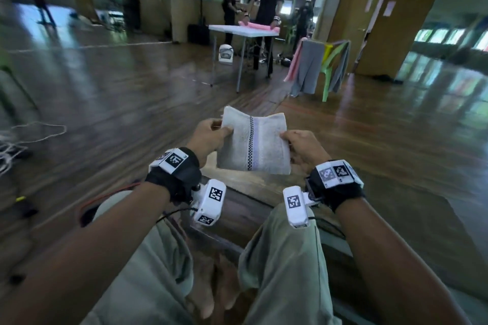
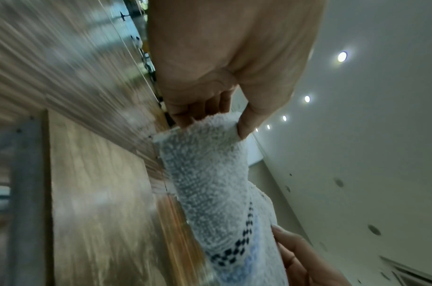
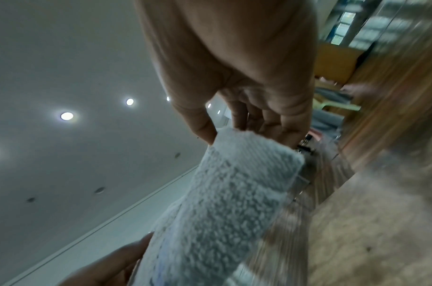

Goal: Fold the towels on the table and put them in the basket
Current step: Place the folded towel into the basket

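Note:
A small white terry towel (image 1: pixel 254 144) with a dark checkered stripe and a pale blue band hangs folded in the air in front of my knees. My left hand (image 1: pixel 211 134) pinches its left edge between thumb and fingers. My right hand (image 1: pixel 301 146) pinches the right edge the same way. The left wrist view shows the towel (image 2: pixel 210 183) gripped by my left hand (image 2: pixel 210 120), with my right hand (image 2: pixel 300 257) at the far end. In the right wrist view my right hand (image 3: pixel 234 131) holds the towel (image 3: pixel 222 203). No basket shows in any view.
I sit above a dark wooden floor; a wooden surface (image 1: pixel 237 203) lies below the towel between my knees. Farther off stands a white folding table (image 1: pixel 243 30) with a pink cloth and people at it. A green chair (image 1: pixel 330 66) draped with grey towels stands to its right.

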